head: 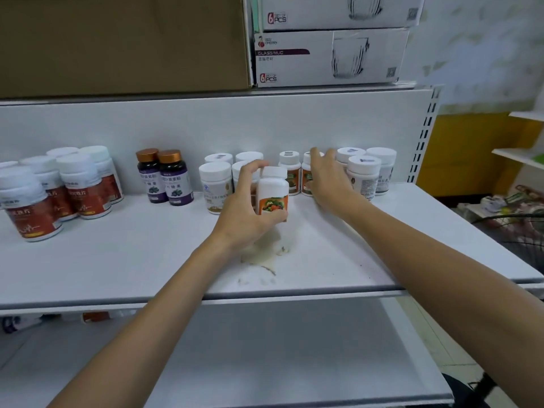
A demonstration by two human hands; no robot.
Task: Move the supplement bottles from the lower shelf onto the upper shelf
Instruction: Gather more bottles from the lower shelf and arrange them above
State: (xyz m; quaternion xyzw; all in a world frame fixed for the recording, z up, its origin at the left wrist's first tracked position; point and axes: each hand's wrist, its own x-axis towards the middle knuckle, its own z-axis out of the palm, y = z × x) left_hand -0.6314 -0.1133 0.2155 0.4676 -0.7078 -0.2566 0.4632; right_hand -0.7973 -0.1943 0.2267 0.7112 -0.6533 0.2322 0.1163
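My left hand (244, 213) grips a white bottle with an orange fruit label (273, 192), upright just above the upper shelf (117, 260). My right hand (326, 181) reaches to the back row with straight fingers laid against an orange-labelled bottle (306, 176); a matching bottle (290, 172) stands beside it. Also standing on this shelf are red-labelled bottles (79, 187), two purple bottles (173, 178), white-capped bottles (215, 184) and a right-hand group (365, 175). Below lies the lower shelf (294, 348); a few items (94, 316) peek out under the upper shelf's edge at the left.
A brown cardboard box (123, 42) and stacked glass-mug boxes (329, 57) sit on the top shelf. A pale stain (265, 254) marks the upper shelf under my left wrist. A wire basket with goods (518, 231) stands at the right.
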